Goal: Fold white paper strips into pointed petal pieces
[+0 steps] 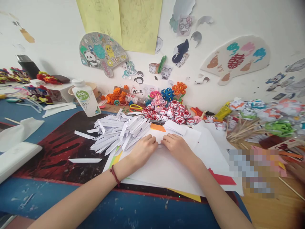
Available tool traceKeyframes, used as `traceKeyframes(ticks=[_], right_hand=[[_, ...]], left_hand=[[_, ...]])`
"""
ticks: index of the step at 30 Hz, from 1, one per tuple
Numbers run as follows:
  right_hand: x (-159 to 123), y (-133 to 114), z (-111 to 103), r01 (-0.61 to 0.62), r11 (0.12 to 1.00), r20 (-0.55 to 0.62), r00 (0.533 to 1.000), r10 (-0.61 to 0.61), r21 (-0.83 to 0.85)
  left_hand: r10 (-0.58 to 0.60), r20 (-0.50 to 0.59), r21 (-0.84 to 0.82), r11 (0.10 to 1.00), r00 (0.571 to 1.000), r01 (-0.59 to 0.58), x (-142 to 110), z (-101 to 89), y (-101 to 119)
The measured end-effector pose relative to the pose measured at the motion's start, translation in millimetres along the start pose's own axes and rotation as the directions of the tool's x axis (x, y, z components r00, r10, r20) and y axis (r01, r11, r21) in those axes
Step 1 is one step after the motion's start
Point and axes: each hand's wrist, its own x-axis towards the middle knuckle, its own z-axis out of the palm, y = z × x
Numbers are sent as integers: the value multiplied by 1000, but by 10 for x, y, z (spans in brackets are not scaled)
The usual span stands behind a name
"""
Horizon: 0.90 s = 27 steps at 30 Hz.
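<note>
My left hand (147, 147) and my right hand (174, 144) are close together over a stack of white paper sheets (166, 175). Both have curled fingers pinching what looks like a small piece of white paper, mostly hidden by the fingers. To the left of my left hand lies a large heap of folded white paper strips (119, 130). A single folded strip (85, 160) rests apart on the dark mat (59, 149). Just beyond my right hand is a loose white folded paper (175, 128), with an orange paper (157, 128) beside it.
Red-and-white paper flowers (170, 113) stand behind the sheets. A white bottle (86, 98) is at the back left, and a white case (19, 160) at the left edge. Wooden sticks (247, 130) lie on the right. Another person's hand (296, 170) shows at the right edge.
</note>
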Motion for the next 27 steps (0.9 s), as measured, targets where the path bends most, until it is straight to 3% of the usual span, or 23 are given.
traceKeyframes(ticks=[10,27], right_hand=[[10,-21,45,19,999,13,1000,-18,-37],[64,-167,-53,-85,993,123,988,95,-82]], left_hand=[[79,52,83,993,996,-83,-1,15,21],[99,171,97,988,980,-116,21,-167,72]])
